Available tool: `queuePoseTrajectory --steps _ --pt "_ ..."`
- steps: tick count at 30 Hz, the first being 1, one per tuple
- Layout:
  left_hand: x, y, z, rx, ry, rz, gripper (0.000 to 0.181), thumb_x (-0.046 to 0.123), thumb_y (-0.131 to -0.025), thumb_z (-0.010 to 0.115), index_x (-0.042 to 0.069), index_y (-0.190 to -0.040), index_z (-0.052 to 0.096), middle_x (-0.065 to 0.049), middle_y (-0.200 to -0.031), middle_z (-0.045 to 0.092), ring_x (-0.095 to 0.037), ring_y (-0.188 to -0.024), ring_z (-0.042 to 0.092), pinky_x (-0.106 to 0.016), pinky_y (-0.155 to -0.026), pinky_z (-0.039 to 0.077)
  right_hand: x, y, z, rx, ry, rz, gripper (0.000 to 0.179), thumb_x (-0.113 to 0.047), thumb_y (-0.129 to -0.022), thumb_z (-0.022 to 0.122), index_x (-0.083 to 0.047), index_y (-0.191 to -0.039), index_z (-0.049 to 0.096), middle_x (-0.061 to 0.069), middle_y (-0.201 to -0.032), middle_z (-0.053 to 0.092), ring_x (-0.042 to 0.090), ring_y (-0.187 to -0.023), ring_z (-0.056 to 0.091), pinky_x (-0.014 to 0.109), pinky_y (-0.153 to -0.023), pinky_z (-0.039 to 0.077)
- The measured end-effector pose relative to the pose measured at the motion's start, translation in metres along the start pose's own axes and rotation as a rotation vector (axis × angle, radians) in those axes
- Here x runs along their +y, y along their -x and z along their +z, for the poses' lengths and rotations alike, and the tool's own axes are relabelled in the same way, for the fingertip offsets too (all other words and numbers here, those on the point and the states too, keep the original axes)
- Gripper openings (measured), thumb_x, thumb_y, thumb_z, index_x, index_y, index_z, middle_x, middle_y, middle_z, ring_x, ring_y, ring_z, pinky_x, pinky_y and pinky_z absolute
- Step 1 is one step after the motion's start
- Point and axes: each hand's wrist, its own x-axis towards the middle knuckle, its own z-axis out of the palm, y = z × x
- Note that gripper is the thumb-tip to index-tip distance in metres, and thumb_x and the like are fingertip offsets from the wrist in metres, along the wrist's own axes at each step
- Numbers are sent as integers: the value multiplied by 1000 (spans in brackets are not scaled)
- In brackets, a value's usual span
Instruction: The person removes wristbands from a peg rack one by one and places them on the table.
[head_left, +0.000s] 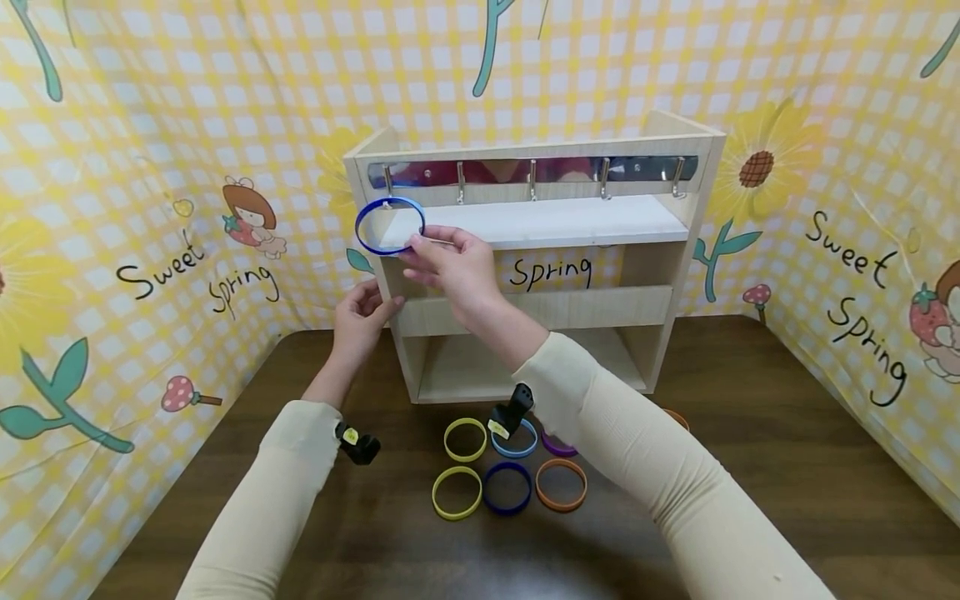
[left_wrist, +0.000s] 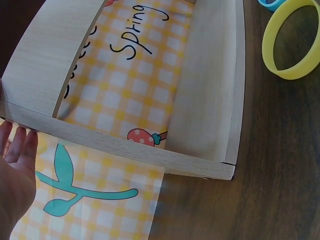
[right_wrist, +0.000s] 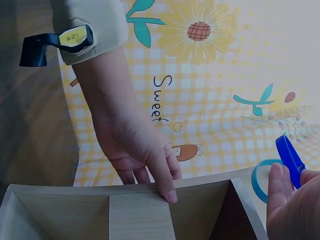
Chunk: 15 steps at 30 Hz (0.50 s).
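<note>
My right hand (head_left: 461, 271) pinches a blue ring-shaped band (head_left: 358, 227) between thumb and fingers. In the head view the band stands upright before the upper left corner of a wooden shelf (head_left: 536, 310), overlapping the lower end of the leftmost metal hook (head_left: 387, 179). From the right wrist, deep blue (right_wrist: 290, 157) and teal (right_wrist: 257, 181) parts show beside the fingers. Lower down, my left hand (head_left: 360, 317) grips the shelf's left side panel (left_wrist: 115, 144), thumb over its front edge and fingers along the outer face.
A row of several hooks runs along the shelf's top rail (head_left: 495, 173). On the dark wooden table (head_left: 375, 542) lie yellow (head_left: 435, 500), dark blue (head_left: 487, 498), orange (head_left: 561, 507), light blue (head_left: 513, 455) and purple bands (head_left: 558, 450). My right sleeve (head_left: 637, 442) partly covers some. Checked cloth (head_left: 247, 108) hangs behind.
</note>
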Motion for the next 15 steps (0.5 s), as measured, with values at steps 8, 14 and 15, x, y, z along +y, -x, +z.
queuePoseTrajectory --steps 8,14,15 --pt "13 6 4 -5 -14 -13 38 -4 -88 66 -12 -123 55 8 -98 65 -8 -96 62 -20 -77 52 -3 3 2 -5 -8 -17 29 -6 -93 65 5 -119 58 17 -102 70 23 -85 71 33 -73 57" --pt "-6 -1 -2 -2 14 -3 38 -2 -88 68 -8 -124 57 6 -101 66 -11 -98 63 -21 -78 52 -5 4 2 3 -23 -29 23 -4 -91 66 4 -113 62 19 -103 69 24 -83 71 34 -71 57" --pt "-9 -3 -3 1 16 -3 39 -1 -88 68 -8 -124 56 6 -102 66 -11 -98 63 -21 -78 52 -5 5 1 0 -25 -27 24 -4 -91 66 4 -113 62 20 -104 69 24 -83 71 34 -71 57"
